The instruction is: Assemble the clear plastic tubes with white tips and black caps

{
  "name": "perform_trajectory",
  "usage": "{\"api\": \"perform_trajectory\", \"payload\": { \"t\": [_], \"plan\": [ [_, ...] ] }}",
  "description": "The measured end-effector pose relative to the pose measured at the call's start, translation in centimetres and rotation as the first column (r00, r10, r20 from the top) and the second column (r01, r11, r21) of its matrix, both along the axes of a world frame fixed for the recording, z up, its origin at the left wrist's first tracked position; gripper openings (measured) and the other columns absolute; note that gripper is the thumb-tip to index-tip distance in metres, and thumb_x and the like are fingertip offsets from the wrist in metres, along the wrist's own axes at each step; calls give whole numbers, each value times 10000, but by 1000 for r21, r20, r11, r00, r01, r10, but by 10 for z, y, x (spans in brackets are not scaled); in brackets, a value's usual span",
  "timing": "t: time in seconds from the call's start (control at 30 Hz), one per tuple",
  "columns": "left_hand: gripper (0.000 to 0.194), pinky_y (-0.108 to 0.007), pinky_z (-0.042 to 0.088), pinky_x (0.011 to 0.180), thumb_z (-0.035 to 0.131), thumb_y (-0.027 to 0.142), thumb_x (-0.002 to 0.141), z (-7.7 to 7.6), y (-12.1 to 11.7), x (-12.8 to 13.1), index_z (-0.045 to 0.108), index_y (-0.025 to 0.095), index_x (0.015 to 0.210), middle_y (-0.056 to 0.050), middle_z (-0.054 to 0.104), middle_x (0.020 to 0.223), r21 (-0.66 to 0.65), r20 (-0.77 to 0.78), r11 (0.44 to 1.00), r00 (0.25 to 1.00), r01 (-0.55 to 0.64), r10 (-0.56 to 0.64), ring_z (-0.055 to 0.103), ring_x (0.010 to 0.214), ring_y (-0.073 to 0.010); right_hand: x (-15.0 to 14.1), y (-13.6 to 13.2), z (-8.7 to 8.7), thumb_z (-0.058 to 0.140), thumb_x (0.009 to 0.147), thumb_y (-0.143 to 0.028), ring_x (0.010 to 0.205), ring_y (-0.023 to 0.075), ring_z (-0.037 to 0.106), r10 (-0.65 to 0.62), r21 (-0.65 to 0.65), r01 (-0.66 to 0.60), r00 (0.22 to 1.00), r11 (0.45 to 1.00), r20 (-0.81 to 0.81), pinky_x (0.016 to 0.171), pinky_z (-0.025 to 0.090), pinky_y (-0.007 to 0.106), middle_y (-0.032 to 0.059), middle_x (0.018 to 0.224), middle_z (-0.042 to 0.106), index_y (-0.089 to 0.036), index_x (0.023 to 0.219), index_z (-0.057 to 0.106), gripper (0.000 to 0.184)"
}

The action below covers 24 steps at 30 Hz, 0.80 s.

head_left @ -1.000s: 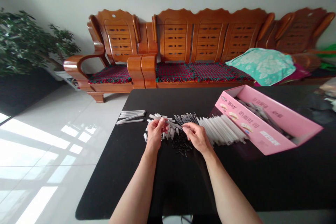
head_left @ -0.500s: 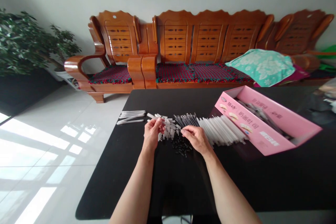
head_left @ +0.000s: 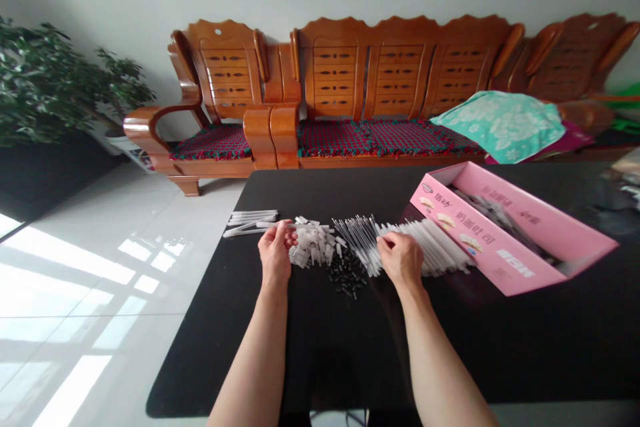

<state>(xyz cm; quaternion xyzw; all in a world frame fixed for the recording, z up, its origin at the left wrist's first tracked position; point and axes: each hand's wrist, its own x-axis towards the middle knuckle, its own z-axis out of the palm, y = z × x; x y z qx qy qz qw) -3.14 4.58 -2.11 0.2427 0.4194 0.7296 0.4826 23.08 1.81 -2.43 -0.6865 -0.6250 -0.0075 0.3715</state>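
My left hand (head_left: 275,253) is closed around a slim whitish pen barrel (head_left: 313,226), which lies level and points right above a heap of short white pen caps (head_left: 314,245). The barrel's left end sticks out past my fingers. My right hand (head_left: 401,257) is closed in a pinch where the thin pen refills (head_left: 359,240) meet a row of white pen barrels (head_left: 443,247); what its fingertips hold is hidden. Small black plugs (head_left: 346,275) are scattered between my hands. To the left, several white pens (head_left: 253,217) lie side by side, one of them slanted.
A pink box (head_left: 500,250) with dark and clear pieces inside stands on the right of the black table (head_left: 340,347). Behind the table are wooden sofas (head_left: 335,80) with a green cloth (head_left: 505,123). A clear bag (head_left: 623,187) sits at the far right.
My left hand has moved left with the pen barrel, which now lies more level. My right hand has moved right, from the near side of the caps and refills to the barrel row.
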Motion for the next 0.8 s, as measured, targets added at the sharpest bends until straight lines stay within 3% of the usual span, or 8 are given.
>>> {"api": "perform_trajectory", "payload": {
  "t": [0.13, 0.23, 0.3, 0.33, 0.43, 0.53, 0.63, 0.8],
  "plan": [
    [398, -207, 454, 478, 833, 452, 677, 2, -9, 26, 715, 114, 850, -28, 672, 688, 7, -115, 972, 966, 234, -232, 582, 520, -100, -1, 0, 1, 574, 862, -313, 730, 244, 560, -23, 83, 23, 1000, 996, -3, 689, 399, 344, 120, 691, 662, -183, 662, 668, 257],
    [383, -231, 479, 472, 816, 459, 707, 4, -16, 39, 717, 119, 853, -39, 670, 683, 12, -201, 911, 894, 412, -401, 586, 510, -117, -17, -5, 8, 539, 918, -407, 806, 249, 606, 179, 158, -146, 959, 977, -222, 762, 449, 354, 132, 813, 705, -163, 829, 712, 313],
    [359, -228, 465, 455, 799, 457, 734, 5, -20, 44, 719, 123, 836, -32, 650, 636, 12, -253, 869, 842, 495, -477, 571, 487, -118, -31, -9, 13, 540, 928, -453, 785, 231, 635, 347, 76, -351, 827, 933, -442, 702, 471, 322, 107, 834, 717, -167, 945, 720, 338],
    [347, -221, 448, 445, 790, 455, 748, 5, -21, 45, 719, 124, 819, -28, 636, 609, 9, -279, 850, 817, 527, -504, 556, 471, -113, -37, -11, 15, 552, 923, -470, 753, 218, 641, 401, 23, -466, 733, 884, -550, 660, 472, 304, 88, 812, 714, -171, 985, 717, 347],
    [323, -200, 390, 427, 784, 438, 766, 4, -22, 45, 731, 126, 832, -9, 596, 564, 11, -320, 833, 791, 553, -521, 496, 439, -87, -49, -14, 17, 594, 899, -473, 582, 154, 577, 427, -43, -681, 506, 731, -750, 544, 424, 254, 21, 642, 640, -165, 893, 710, 329],
    [366, -202, 417, 486, 757, 452, 796, 6, -19, 40, 747, 138, 984, -6, 597, 606, 52, -236, 863, 846, 503, -478, 516, 500, -92, -48, -14, 17, 619, 869, -440, 476, 112, 489, 348, -27, -728, 360, 685, -866, 475, 364, 231, -10, 543, 579, -149, 790, 680, 307],
    [409, -222, 472, 593, 762, 461, 789, 8, -17, 37, 750, 144, 1047, -34, 644, 700, 85, -105, 868, 871, 490, -481, 579, 608, -114, -44, -14, 16, 607, 855, -451, 403, 99, 429, 262, -14, -767, 235, 641, -936, 402, 282, 220, -17, 493, 560, -130, 839, 680, 329],
    [364, -239, 480, 636, 789, 425, 768, 9, -20, 42, 763, 145, 999, -46, 672, 770, 94, -115, 832, 836, 547, -536, 587, 630, -114, -47, -16, 12, 559, 904, -520, 359, 67, 302, 251, 5, -836, 160, 549, -955, 388, 204, 214, -61, 434, 450, -108, 889, 690, 432]
  ]
}}
